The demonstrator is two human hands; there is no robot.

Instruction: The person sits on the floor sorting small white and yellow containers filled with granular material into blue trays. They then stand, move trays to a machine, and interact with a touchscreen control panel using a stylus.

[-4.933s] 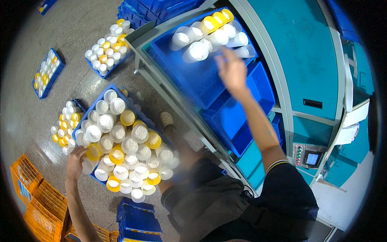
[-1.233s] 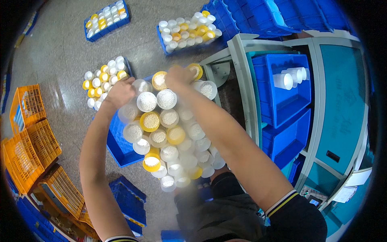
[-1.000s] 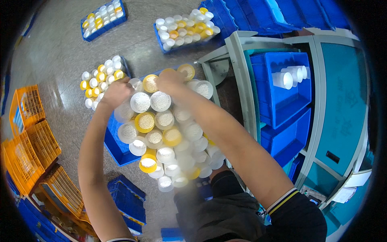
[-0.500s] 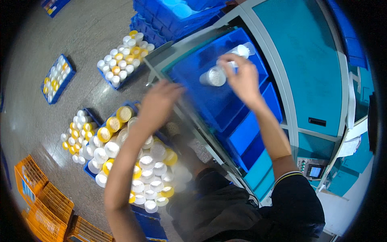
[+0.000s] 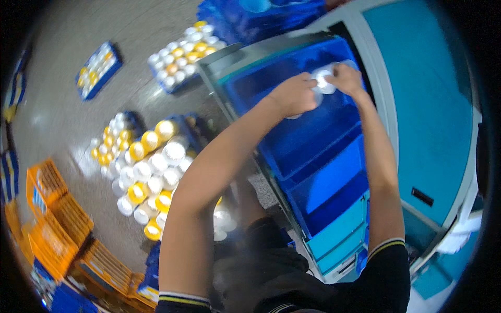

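Both my hands are over a blue bin [image 5: 313,138] in a teal machine. My left hand [image 5: 296,95] has its fingers bent against a small round white cup [image 5: 324,82]. On the far side of that cup my right hand [image 5: 346,81] closes its thumb and fingers on it. A pale rim of another white cup [image 5: 295,116] peeks out below my left hand, mostly hidden. Motion blur hides just how the left fingertips sit and what is inside the cup.
At left, a large pile of white and yellow cups [image 5: 156,175] stands on the floor. Smaller blue trays of cups [image 5: 98,70] lie farther off. Orange crates [image 5: 57,229] stand lower left; stacked blue crates [image 5: 261,21] are at the top. A teal machine panel [image 5: 417,104] rises at right.
My left hand has come right, from outside the bin's edge to the cup beside my right hand. The right hand has shifted within the bin, and the view has turned slightly.
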